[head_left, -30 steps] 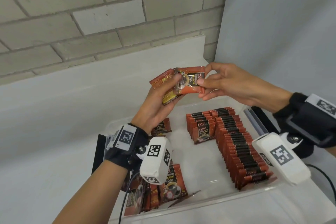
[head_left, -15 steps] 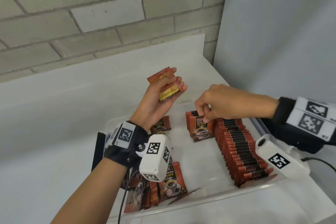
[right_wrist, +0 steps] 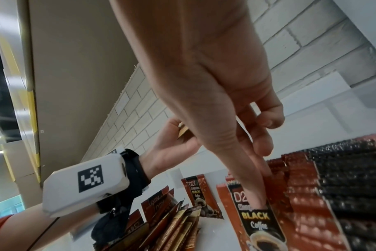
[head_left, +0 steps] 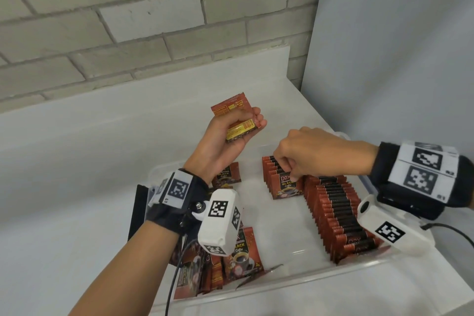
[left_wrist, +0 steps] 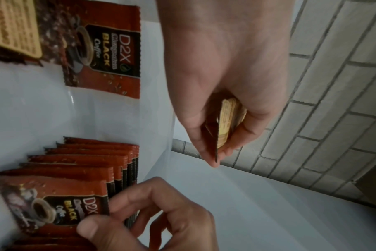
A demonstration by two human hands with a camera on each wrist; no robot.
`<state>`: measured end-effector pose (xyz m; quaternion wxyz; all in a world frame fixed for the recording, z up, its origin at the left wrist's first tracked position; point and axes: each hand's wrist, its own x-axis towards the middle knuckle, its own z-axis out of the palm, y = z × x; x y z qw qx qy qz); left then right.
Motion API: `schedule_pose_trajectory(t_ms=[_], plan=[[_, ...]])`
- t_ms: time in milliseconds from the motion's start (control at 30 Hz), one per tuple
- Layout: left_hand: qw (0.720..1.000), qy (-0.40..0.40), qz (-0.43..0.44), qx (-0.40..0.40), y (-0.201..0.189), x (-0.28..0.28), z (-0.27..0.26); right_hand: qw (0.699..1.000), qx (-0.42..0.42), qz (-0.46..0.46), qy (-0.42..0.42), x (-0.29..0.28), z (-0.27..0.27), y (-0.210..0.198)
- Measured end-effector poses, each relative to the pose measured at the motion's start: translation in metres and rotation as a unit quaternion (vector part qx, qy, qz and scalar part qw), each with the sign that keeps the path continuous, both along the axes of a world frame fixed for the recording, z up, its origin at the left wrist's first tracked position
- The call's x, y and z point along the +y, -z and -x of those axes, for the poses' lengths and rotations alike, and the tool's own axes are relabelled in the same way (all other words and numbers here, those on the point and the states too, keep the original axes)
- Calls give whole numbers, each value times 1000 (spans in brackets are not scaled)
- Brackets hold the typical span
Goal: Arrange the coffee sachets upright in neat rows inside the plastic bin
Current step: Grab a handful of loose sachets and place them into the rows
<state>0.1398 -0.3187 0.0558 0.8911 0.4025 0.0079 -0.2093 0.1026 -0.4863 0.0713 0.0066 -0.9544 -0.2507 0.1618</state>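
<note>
A clear plastic bin (head_left: 333, 273) holds red-and-black coffee sachets. A long upright row (head_left: 336, 215) runs along its right side, and a shorter upright row (head_left: 278, 182) stands beside it. My right hand (head_left: 295, 174) pinches the top edge of that short row's front sachet (left_wrist: 54, 205) (right_wrist: 255, 219) between thumb and fingers. Raised above the bin's far left, my left hand (head_left: 241, 128) grips a small bunch of sachets (head_left: 230, 108) (left_wrist: 225, 125). Loose sachets (head_left: 238, 261) lie at the near left, and one loose sachet (head_left: 227, 176) lies flat at the far left.
The bin sits on a white counter (head_left: 77, 187) against a brick wall (head_left: 128, 20), with a grey panel (head_left: 397, 46) on the right. A black flat object (head_left: 138, 205) stands at the bin's left side. A cable (head_left: 446, 228) trails off to the right.
My right hand took a sachet from the left hand's bunch, carried it down into the bin and set it at the front of the short row. The left hand lowered slightly.
</note>
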Motion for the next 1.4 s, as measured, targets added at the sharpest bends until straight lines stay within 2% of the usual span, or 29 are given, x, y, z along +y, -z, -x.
schedule_pose_trajectory(t_ms=[200, 300, 367, 433, 533, 667, 767, 867, 967, 1100, 1233, 1400], plan=[[1000, 2, -11, -9, 0, 0, 0, 998, 35, -34, 39, -2, -4, -4], [1000, 7, -13, -16, 1, 0, 0, 987, 61, -117, 86, -7, -11, -18], [1000, 17, -16, -19, 2, 0, 0, 963, 76, -219, 135, -11, -17, -27], [999, 26, -19, -20, 1, 0, 0, 920, 94, -329, 190, -11, -19, -30], [999, 23, -34, -22, 2, 0, 0, 872, 106, -414, 238, -7, -19, -26], [997, 43, -49, -33, 6, 2, -2, 847, 90, -463, 246, -1, -17, -19], [993, 86, -53, -61, 9, 2, -2, 840, 89, -483, 231, 2, -17, -18], [988, 92, -77, -101, 10, 3, -1, 833, 86, -506, 207, 2, -17, -21], [984, 106, -73, -126, 8, 5, -1, 814, 44, -547, 192, -4, -17, -29], [991, 106, -41, -74, 6, 3, -2, 825, -56, -540, 156, -19, -21, -37], [990, 127, -27, -61, 2, 3, 0, 859, -98, -492, 101, -30, -19, -39], [988, 62, -120, -79, 6, 2, -1, 883, -90, -456, 65, -33, -15, -37]])
